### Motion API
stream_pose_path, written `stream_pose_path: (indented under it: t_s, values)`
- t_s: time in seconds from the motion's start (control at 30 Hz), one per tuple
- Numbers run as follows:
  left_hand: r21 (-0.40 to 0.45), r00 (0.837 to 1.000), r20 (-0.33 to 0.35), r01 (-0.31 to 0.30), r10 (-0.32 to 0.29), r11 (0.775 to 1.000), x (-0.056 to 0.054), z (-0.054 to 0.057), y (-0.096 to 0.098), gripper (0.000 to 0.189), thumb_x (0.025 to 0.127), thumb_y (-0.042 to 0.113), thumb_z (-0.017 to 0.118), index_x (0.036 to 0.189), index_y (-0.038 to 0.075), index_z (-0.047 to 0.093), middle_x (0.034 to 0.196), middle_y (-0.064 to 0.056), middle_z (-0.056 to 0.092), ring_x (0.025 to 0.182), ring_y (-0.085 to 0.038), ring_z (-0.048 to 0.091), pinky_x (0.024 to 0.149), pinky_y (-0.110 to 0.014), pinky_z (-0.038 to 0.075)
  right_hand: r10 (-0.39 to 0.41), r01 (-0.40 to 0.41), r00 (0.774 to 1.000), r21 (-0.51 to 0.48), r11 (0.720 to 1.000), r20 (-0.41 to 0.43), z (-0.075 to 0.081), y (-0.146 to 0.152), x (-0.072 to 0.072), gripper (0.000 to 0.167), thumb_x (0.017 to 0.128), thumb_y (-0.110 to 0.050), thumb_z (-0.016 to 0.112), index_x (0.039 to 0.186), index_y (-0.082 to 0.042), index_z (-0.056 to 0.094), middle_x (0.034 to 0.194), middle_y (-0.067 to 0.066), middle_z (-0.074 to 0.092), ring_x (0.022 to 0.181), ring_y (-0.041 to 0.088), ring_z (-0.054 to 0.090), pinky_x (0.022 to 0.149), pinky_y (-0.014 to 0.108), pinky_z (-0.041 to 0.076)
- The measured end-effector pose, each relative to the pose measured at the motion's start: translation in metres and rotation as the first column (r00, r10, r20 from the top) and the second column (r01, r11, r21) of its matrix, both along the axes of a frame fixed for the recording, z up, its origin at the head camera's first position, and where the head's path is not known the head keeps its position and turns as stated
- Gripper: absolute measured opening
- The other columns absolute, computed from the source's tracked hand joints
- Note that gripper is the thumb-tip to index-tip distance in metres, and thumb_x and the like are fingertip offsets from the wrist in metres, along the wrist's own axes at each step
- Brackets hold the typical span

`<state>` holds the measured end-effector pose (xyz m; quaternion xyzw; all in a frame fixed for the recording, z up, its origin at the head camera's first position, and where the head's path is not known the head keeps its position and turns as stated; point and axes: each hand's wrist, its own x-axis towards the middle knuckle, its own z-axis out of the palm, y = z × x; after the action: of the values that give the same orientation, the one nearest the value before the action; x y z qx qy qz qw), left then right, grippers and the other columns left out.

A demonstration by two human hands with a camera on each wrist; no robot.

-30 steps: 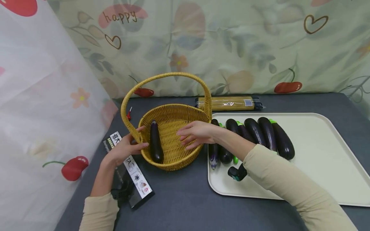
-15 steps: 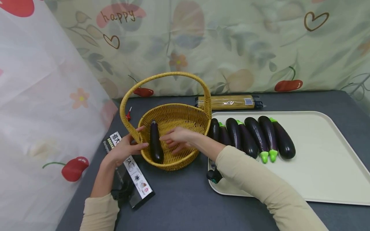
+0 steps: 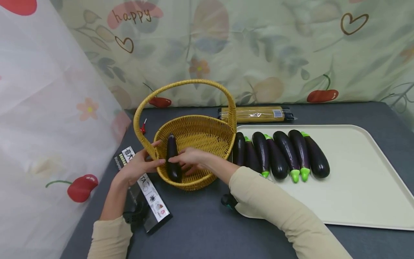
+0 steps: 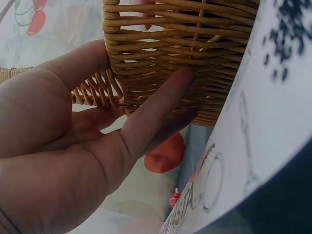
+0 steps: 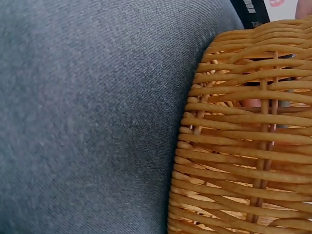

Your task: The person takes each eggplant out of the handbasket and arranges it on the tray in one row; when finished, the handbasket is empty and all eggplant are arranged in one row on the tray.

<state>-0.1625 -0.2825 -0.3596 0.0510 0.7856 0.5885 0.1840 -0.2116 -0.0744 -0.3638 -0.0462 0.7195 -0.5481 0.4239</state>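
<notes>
A dark purple eggplant (image 3: 172,144) lies lengthwise in the left part of the yellow wicker basket (image 3: 207,122). My right hand (image 3: 194,158) reaches in over the near right rim and holds the eggplant around its middle, one finger crossing its top and the others at its right side. On the left, my left hand (image 3: 137,167) grips the basket rim below the handle. The left wrist view shows that hand (image 4: 83,141) with fingers against the outer wicker wall (image 4: 175,48). In the right wrist view the basket wall (image 5: 243,156) hides my right hand.
Several eggplants (image 3: 284,151) lie in a row at the left of a cream tray (image 3: 362,180). Behind it is a pack of spaghetti (image 3: 255,115). A black and white box (image 3: 153,201) lies under my left forearm. A small red object (image 3: 143,127) lies behind the basket's left side.
My right hand has moved left and down from the basket's right side onto the eggplant. More of the eggplants on the tray now show. The left hand has stayed on the rim.
</notes>
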Motion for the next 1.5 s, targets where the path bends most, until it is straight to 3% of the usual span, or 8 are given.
stream_pose_path:
  t_s: [0.33,0.53,0.8,1.07,1.33,1.5]
  values:
    - [0.01,1.0,0.003,0.004,-0.004,1.0,0.0,-0.001,-0.001,0.074,0.095,0.015,0.06,0.153,0.009,0.014,0.143,-0.028,0.031,0.121,-0.037,0.047,0.089,-0.04,0.051,0.015,-0.014,0.999,-0.015,1.0,0.035,-0.004,-0.006,-0.002,0.056,0.088,-0.035,0.07,0.131,-0.005,0.051,0.117,0.014,0.057,0.104,0.028,0.058,0.078,0.041,0.054]
    - [0.028,1.0,-0.001,0.006,-0.006,1.0,-0.001,-0.001,0.0,0.072,0.096,0.013,0.06,0.153,0.009,0.016,0.138,-0.027,0.035,0.115,-0.03,0.052,0.087,-0.037,0.051,0.075,-0.07,0.996,-0.075,0.995,0.056,-0.007,-0.008,0.0,0.044,0.087,-0.026,0.072,0.123,-0.004,0.058,0.108,0.011,0.062,0.099,0.026,0.061,0.083,0.041,0.053]
    - [0.018,1.0,-0.01,0.008,-0.008,1.0,-0.001,-0.001,0.001,0.072,0.095,0.014,0.06,0.152,0.008,0.017,0.14,-0.027,0.035,0.117,-0.035,0.05,0.087,-0.037,0.052,0.087,-0.086,0.996,-0.044,0.995,0.0,-0.005,0.001,-0.001,0.048,0.084,-0.022,0.075,0.124,-0.003,0.057,0.109,0.009,0.06,0.102,0.026,0.06,0.086,0.041,0.051]
    - [0.03,1.0,0.007,-0.003,0.003,1.0,0.0,0.0,0.0,0.075,0.095,0.013,0.06,0.153,0.007,0.012,0.141,-0.031,0.033,0.12,-0.044,0.046,0.086,-0.037,0.052,0.044,-0.043,0.999,-0.082,0.996,0.017,0.009,0.026,-0.013,0.059,0.086,-0.024,0.074,0.136,-0.007,0.049,0.118,0.01,0.056,0.11,0.029,0.056,0.084,0.043,0.052]
    - [0.032,1.0,0.014,-0.009,0.009,0.999,0.001,0.001,0.0,0.075,0.095,0.012,0.061,0.153,0.009,0.013,0.143,-0.029,0.031,0.121,-0.038,0.047,0.087,-0.037,0.051,0.051,-0.047,0.999,-0.158,0.986,0.02,0.034,0.059,-0.019,0.064,0.091,-0.02,0.067,0.146,-0.007,0.036,0.129,0.013,0.053,0.115,0.028,0.054,0.087,0.043,0.051]
    - [0.047,1.0,0.017,-0.007,0.007,0.999,0.0,0.0,0.0,0.076,0.095,0.011,0.061,0.153,0.009,0.013,0.143,-0.03,0.03,0.121,-0.041,0.045,0.087,-0.036,0.052,0.041,-0.042,0.999,-0.155,0.987,-0.01,0.05,0.084,-0.02,0.075,0.092,-0.021,0.066,0.151,-0.007,0.023,0.142,0.014,0.041,0.129,0.031,0.041,0.092,0.044,0.048]
